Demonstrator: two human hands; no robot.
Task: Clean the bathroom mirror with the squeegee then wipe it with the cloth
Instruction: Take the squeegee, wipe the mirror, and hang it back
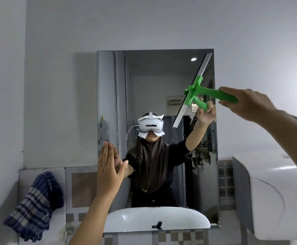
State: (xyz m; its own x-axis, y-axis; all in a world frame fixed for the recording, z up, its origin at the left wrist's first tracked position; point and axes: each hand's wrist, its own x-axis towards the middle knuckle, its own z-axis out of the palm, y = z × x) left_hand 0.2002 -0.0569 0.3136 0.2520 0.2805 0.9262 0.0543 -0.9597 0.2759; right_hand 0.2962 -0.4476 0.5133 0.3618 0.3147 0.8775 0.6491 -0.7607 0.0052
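Mirror (161, 71), a frameless rectangle, hangs on a pale grey wall (59, 32) above a band of brown and grey tiles. Across its upper right part lies the green squeegee (195, 90), blade tilted steeply and laid along the glass, handle gripped in the fist of the right hand (246, 101). The left hand (109, 171) is flat and spread, fingers together, at the mirror's lower left edge; whether it presses the glass is unclear. A blue checked cloth (36, 206) is draped over the ledge at far left, well apart from both hands. A white dispenser (271, 200) fills the right, cut off by the frame. The glass reflects a white basin (153, 220).
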